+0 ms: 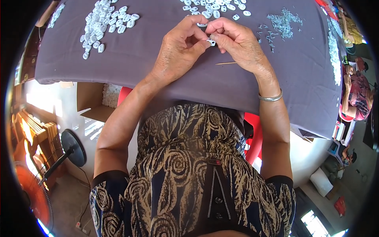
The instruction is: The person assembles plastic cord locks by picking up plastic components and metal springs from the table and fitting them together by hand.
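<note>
Above the far middle of the grey-covered table, my left hand (178, 49) and my right hand (237, 44) meet, fingertips pinched together. Between them is a small white plastic piece (212, 42) with a dark opening; both hands grip it. Its far side is hidden by my fingers. Just beyond my fingertips lies a pile of white oval and squarish plastic pieces (215, 7). A thin wooden stick (226, 63) lies on the cloth beside my right wrist. To the right of my right hand is a heap of small clear bluish pins or clips (285, 24), too small to name exactly.
A larger pile of white oval pieces (108, 19) lies at the left on the tablecloth (130, 55). Along the right table edge are more pale pieces (334, 55), with other people (357, 91) seated beyond. Below the left edge stands an open cardboard box (90, 98); a standing fan (35, 193) is at lower left.
</note>
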`<state>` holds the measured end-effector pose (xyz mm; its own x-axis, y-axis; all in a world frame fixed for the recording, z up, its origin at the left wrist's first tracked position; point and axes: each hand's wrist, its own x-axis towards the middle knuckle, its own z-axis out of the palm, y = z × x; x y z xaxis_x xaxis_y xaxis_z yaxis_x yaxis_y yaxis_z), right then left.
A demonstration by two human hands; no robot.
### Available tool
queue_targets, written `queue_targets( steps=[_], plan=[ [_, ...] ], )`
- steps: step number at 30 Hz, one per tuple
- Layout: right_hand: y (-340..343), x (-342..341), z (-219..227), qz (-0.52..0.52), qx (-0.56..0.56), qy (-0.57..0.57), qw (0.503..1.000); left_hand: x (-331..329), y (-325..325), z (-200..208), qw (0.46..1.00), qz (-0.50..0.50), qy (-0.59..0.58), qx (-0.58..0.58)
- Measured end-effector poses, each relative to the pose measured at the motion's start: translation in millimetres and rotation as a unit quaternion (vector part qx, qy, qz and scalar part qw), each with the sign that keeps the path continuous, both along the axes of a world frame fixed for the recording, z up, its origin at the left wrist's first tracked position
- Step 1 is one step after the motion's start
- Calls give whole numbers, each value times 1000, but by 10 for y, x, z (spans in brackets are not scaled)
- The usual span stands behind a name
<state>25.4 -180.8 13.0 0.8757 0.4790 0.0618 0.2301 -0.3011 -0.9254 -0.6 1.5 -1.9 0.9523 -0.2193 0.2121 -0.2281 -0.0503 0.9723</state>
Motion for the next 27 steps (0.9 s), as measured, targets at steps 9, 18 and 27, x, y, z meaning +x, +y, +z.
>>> queue_targets(
  steps=[9, 18, 27],
  plan=[
    [-22, -16, 3, 23, -58, -73, 995, 94, 140, 61, 991, -124, 47, -5],
    [4, -28, -18, 6, -72, -150, 986, 70, 118, 62, 992, -115, 55, -20],
    [-10, -33, 51, 2, -121, -67, 990, 58, 91, 1, 994, -103, 41, -12]
  ],
)
